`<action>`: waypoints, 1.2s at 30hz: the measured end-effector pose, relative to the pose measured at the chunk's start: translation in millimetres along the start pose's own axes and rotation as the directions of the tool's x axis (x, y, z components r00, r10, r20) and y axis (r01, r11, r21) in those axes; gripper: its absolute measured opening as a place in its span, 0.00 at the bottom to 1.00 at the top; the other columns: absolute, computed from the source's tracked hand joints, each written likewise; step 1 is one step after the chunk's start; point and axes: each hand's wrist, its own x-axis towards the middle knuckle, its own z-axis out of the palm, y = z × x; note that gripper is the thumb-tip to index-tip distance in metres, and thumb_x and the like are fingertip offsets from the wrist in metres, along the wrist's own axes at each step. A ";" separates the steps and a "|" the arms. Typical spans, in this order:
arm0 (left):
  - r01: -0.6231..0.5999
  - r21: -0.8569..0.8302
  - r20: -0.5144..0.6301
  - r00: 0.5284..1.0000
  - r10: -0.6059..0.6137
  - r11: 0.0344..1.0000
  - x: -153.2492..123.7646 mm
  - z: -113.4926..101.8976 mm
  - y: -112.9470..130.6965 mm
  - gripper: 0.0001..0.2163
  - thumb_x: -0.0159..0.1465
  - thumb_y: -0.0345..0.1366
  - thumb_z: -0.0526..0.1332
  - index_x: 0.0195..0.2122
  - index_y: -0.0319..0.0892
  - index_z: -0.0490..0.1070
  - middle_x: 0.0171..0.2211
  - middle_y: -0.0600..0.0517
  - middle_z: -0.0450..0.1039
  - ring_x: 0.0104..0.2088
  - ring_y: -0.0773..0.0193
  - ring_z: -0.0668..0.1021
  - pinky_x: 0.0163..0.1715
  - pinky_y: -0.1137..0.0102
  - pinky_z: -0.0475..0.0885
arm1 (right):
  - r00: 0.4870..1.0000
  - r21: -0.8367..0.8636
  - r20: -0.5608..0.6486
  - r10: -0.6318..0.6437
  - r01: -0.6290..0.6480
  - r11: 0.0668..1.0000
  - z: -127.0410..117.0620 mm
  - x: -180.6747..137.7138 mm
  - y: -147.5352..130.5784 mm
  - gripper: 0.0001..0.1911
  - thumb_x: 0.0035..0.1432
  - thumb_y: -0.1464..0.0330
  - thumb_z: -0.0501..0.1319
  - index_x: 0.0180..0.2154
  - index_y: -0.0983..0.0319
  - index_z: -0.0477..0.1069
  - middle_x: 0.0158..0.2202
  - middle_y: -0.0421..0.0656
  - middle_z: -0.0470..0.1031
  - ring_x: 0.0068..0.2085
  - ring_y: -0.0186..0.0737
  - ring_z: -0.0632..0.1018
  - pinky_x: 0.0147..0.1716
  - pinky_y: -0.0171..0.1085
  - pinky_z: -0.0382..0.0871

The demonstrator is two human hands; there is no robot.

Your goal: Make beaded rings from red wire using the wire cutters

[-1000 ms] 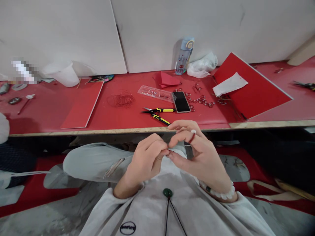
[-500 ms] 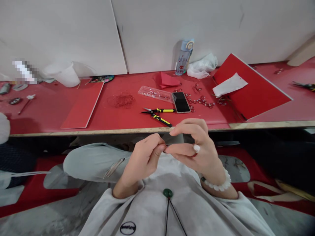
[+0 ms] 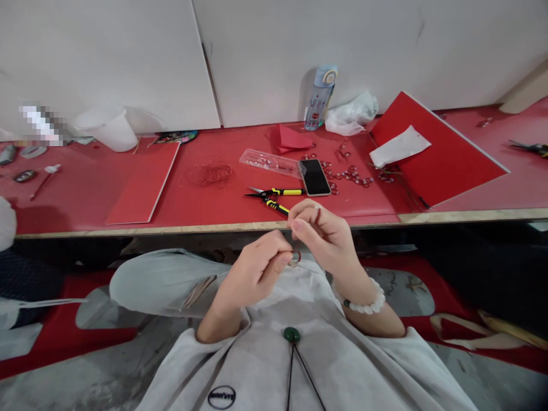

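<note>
My left hand [image 3: 262,264] is closed in a pinch on a small red wire ring [image 3: 298,258], which sticks out past the fingertips over my lap. Just above and to the right of it, my right hand [image 3: 327,237] has its thumb and index finger pressed together; whatever they pinch is too fine to make out. A white bead bracelet [image 3: 369,302] circles the right wrist. Beyond the hands lie long-nosed pliers with yellow and black handles [image 3: 287,193], partly covered by the right fingers. A phone [image 3: 315,178] touches one handle.
On the red table are a tangle of red wire [image 3: 212,174], a clear tray with beads [image 3: 268,161] and several beaded rings [image 3: 353,176]. A blue bottle [image 3: 320,100], a white plastic bag [image 3: 353,114] and red boards [image 3: 445,160] stand farther back. The table edge [image 3: 205,229] runs before me.
My right hand has turned and closed from spread fingers into a pinch, drawing slightly left. The red ring now shows at my left fingertips. My left hand stays almost in place.
</note>
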 end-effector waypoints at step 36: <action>0.044 0.126 -0.085 0.996 -0.033 0.991 8.4 -8.5 2.2 0.16 0.76 0.38 0.53 0.29 0.43 0.66 0.25 0.55 0.67 0.26 0.67 0.67 0.29 0.71 0.65 | 0.972 -0.070 0.224 -0.067 0.085 0.994 -14.8 7.3 -6.2 0.07 0.65 0.68 0.65 0.33 0.59 0.75 0.26 0.37 0.78 0.27 0.34 0.76 0.28 0.34 0.71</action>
